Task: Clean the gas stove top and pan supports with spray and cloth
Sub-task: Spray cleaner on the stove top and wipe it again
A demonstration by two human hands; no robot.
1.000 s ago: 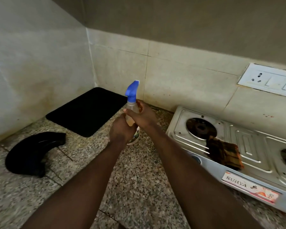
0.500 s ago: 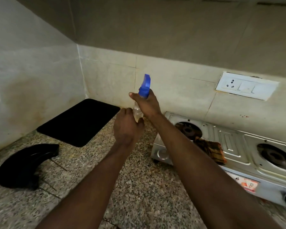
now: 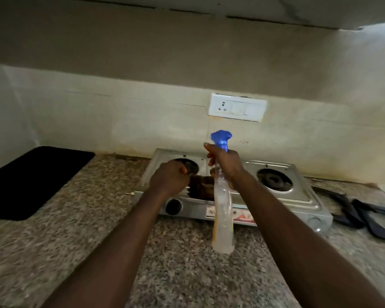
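A two-burner steel gas stove (image 3: pixel 301 196) stands on the counter against the tiled wall. My right hand (image 3: pixel 228 164) grips the neck of a clear spray bottle (image 3: pixel 222 218) with a blue trigger head, held upright in front of the stove's middle. A brown cloth (image 3: pixel 201 188) lies on the stove top between my hands. Seen from its back, my left hand (image 3: pixel 169 180) hovers over the left burner (image 3: pixel 190 166) with fingers bent downward; any hold is hidden. The right burner (image 3: pixel 273 180) is bare. Black pan supports (image 3: pixel 356 211) lie on the counter, right of the stove.
A black mat (image 3: pixel 31 181) lies at the left on the speckled granite counter (image 3: pixel 87 230). A white socket and switch plate (image 3: pixel 238 107) is on the wall above the stove. Stove knobs face the counter's front.
The view has swung right onto the stove. My left hand let go of the bottle and moved over the left burner. My right hand carried the bottle to the stove's front.
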